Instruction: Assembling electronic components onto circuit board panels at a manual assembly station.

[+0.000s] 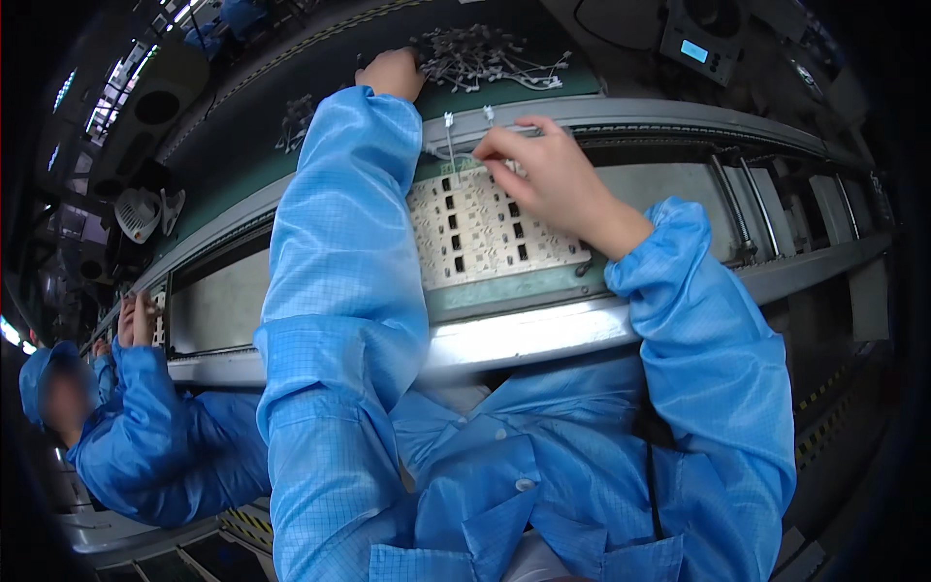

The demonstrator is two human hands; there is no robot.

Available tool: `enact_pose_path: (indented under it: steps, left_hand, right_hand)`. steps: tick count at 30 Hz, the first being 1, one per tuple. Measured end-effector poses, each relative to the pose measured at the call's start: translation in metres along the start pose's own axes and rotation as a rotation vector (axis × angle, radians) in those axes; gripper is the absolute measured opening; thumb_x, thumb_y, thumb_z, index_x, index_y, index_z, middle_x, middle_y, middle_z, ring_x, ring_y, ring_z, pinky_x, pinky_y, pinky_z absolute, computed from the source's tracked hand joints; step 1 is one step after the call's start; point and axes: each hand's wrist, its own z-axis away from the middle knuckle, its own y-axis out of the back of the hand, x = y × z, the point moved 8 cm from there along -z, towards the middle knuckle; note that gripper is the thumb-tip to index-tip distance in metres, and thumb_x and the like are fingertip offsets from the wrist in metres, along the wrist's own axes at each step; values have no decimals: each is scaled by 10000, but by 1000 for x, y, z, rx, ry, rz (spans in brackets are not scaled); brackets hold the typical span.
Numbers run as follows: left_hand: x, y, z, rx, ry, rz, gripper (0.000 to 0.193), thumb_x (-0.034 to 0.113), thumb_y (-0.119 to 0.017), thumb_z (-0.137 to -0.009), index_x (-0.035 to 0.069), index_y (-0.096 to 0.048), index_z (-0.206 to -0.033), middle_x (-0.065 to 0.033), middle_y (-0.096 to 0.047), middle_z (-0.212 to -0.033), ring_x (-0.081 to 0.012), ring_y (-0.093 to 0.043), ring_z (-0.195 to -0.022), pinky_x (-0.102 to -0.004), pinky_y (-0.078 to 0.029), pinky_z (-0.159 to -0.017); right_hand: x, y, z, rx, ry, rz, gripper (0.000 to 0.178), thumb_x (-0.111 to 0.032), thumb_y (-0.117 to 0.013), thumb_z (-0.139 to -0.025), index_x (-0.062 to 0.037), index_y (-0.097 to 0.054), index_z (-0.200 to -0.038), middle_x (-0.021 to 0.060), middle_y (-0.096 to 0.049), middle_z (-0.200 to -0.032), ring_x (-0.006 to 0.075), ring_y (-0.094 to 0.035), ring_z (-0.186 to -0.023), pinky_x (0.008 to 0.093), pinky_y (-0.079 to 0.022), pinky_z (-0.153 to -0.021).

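My left hand [391, 75] reaches over to the far bench, at the left end of a heap of short white cables with connectors [480, 60]. Its fingers point away and are mostly hidden, so any grip is unclear. My right hand [558, 179] is bent over the far edge of a pale circuit board panel [485, 233] with rows of black rectangular parts. Thumb and forefinger come together there; what they pinch is too small to make out. A thin cable with a white connector [449, 120] stands up from the panel, and another white connector [489, 113] shows beyond my right fingers.
The panel lies on a conveyor between metal rails [533, 335]. A smaller cluster of cables [296, 123] rests on the green bench at left. Beyond are a device with a lit screen [693, 50] and a small white fan [138, 215]. A co-worker in blue [165, 446] works at left.
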Motion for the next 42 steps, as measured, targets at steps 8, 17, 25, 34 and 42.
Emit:
enact_pose_path:
  steps: [8,17,25,34,42]
  left_hand:
    - [9,-34,-29,46,-166,39,266,276,-668,-889,170,-718,-1128,-111,-733,-1041,-331,-690,-1019,-494,-543,-855]
    - [-41,74,9,566,-155,693,220,125,-653,-905,-5,-621,-1079,-220,-689,-926,-363,-687,-859,-416,-531,-784]
    - [-73,101,87,328,54,1348,135,161,-608,-993,78,-586,-1098,-46,-696,-861,-107,-631,-729,-240,-465,-632]
    - [-43,81,154,-37,-49,1617,130,66,-692,-937,-2,-650,-1039,-56,-698,-969,-128,-669,-939,-266,-535,-844]
    - [-37,92,165,180,-233,1379,173,114,-702,-911,6,-687,-1045,-83,-741,-948,-186,-727,-914,-317,-579,-814]
  right_hand:
    - [0,31,-8,185,-54,86,51,-101,-661,-905,-82,-624,-934,40,-694,-784,228,-668,-715,381,-458,-841]
    - [-29,-24,-4,-109,106,209,51,-86,-668,-858,-84,-639,-900,36,-626,-882,236,-587,-883,361,-408,-806]
    - [-27,-37,-6,-229,-16,139,53,-110,-685,-865,-64,-700,-887,31,-657,-837,222,-596,-885,352,-381,-828]
    - [-38,-37,-11,-285,19,205,44,-99,-696,-856,-58,-684,-868,47,-636,-839,228,-589,-878,357,-377,-825]
    - [-53,-35,-5,-341,114,291,82,-50,-650,-860,-45,-691,-931,68,-631,-909,264,-578,-911,378,-404,-858]
